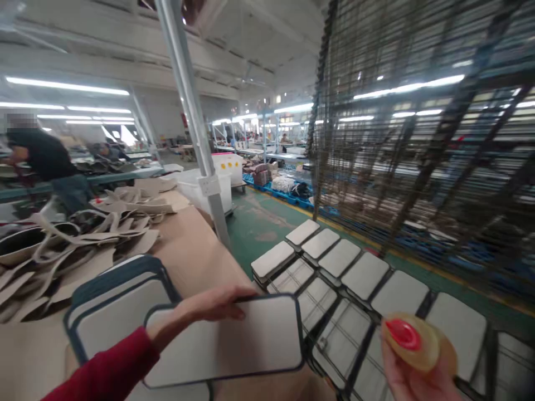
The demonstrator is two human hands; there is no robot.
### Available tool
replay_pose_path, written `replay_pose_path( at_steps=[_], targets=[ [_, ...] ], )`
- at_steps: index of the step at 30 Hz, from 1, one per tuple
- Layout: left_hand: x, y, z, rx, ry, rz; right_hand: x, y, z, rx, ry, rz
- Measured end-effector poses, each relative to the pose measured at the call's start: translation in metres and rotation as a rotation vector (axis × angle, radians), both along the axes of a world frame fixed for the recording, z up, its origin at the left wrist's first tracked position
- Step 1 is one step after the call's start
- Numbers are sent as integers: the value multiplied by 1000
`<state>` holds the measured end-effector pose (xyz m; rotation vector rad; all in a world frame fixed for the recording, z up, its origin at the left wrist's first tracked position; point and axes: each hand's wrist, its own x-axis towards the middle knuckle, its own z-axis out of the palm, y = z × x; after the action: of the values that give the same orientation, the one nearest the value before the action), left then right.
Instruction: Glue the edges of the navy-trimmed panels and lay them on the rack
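My left hand, below a red sleeve, grips the upper edge of a pale rectangular panel with rounded corners and a dark border. The panel is raised at a tilt over the table's edge. Behind it lie several similar dark-edged panels, stacked on the table. At the lower right, my right hand is wrapped round a yellowish squeeze bottle with a red tip that faces me. Part of that hand is cut off by the frame.
A wire rack beside the table carries rows of pale panels, with raised wire grids behind. Grey cut scraps heap at the left. A metal post rises at the table's far edge. A person stands far left.
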<state>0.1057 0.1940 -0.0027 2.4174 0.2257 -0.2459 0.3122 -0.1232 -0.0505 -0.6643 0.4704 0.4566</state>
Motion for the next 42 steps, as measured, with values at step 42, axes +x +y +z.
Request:
replay_pose_path(
  at_steps=[42],
  targets=[
    [163,-209,39,-389,-141,-631,8,-176,104,-256,-627,-328]
  ],
)
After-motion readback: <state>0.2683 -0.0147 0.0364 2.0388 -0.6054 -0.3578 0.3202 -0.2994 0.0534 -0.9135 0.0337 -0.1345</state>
